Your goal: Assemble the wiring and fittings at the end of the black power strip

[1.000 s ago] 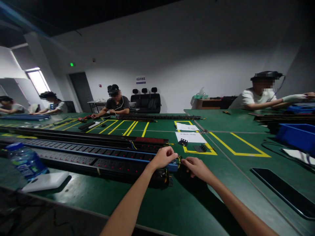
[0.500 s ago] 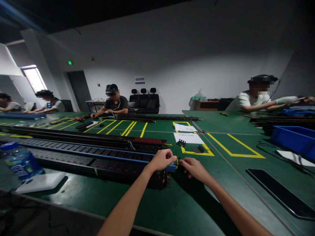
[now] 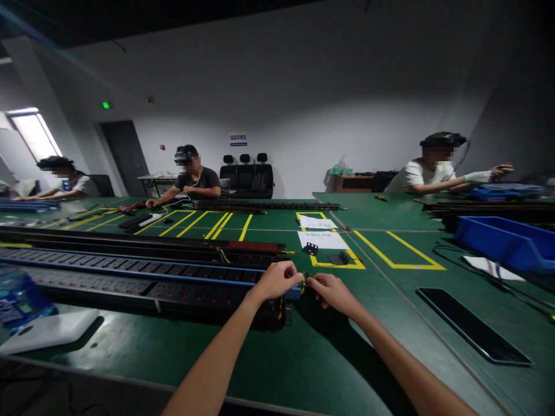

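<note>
At the right end of a long blue-edged power strip [image 3: 173,273], my two hands are close together. My left hand [image 3: 280,279] is closed in a pinch over the strip's end, on a thin yellow-green wire [image 3: 304,282]. Just to its right, my right hand [image 3: 332,292] pinches by the same wire; its fingertips are dark and small, so exactly what they grip is hard to make out. The blue end [image 3: 293,293] of the strip shows beneath my left fingers. In front lies a second black power strip [image 3: 130,292] with red-lit sockets, its right end in shadow.
Black brackets [image 3: 339,258] and paper sheets [image 3: 321,240] lie beyond my hands. A dark phone [image 3: 472,325] and a blue bin [image 3: 507,245] are on the right. At left are a bottle [image 3: 21,297] and a white device [image 3: 52,331]. Co-workers [image 3: 197,179] sit across the table.
The view has turned slightly right, so everything appears shifted left. Both hands keep their pinch at the strip's end. The co-worker at right has changed arm position slightly.
</note>
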### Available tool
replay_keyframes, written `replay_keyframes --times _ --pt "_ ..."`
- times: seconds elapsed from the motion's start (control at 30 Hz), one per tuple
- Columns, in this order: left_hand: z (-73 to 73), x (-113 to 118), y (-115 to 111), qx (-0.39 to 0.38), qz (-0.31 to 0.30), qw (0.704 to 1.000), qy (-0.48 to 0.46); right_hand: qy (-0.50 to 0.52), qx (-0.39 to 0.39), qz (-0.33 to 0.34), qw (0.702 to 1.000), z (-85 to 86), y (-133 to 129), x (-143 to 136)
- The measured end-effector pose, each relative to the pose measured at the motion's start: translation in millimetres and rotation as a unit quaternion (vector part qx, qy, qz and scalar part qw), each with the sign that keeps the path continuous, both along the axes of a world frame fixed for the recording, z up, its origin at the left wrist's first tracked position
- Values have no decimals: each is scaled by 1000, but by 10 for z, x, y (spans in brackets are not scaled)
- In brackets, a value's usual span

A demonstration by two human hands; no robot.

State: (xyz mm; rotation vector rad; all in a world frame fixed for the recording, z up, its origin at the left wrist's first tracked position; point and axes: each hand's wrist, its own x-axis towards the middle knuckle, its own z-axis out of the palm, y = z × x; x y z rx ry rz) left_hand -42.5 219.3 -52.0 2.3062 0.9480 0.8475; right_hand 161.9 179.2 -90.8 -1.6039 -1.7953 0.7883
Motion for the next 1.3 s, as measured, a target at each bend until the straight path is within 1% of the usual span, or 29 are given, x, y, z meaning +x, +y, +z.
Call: replay_keyframes --times 0.2,0.5,0.63,0.8,1.1,1.2,1.3 --pt "29 7 -35 5 0 1000 17 -8 5 3 1000 19 -1 7" --pt "77 -10 -113 32 4 997 71 -13 6 -1 1000 28 -4 3" --pt "89 -6 -125 43 0 996 73 -16 11 -1 1000 36 0 0" --pt "110 -2 -124 76 4 995 61 -14 11 -6 1000 54 -7 -6" --pt "219 -48 -221 52 10 992 113 -12 8 -6 1000 68 -20 -10" --pt "220 -34 -236 56 8 992 115 -12 2 -9 1000 61 -13 -3" --pt "191 -12 -241 70 17 991 116 -21 4 -8 1000 53 -12 4"
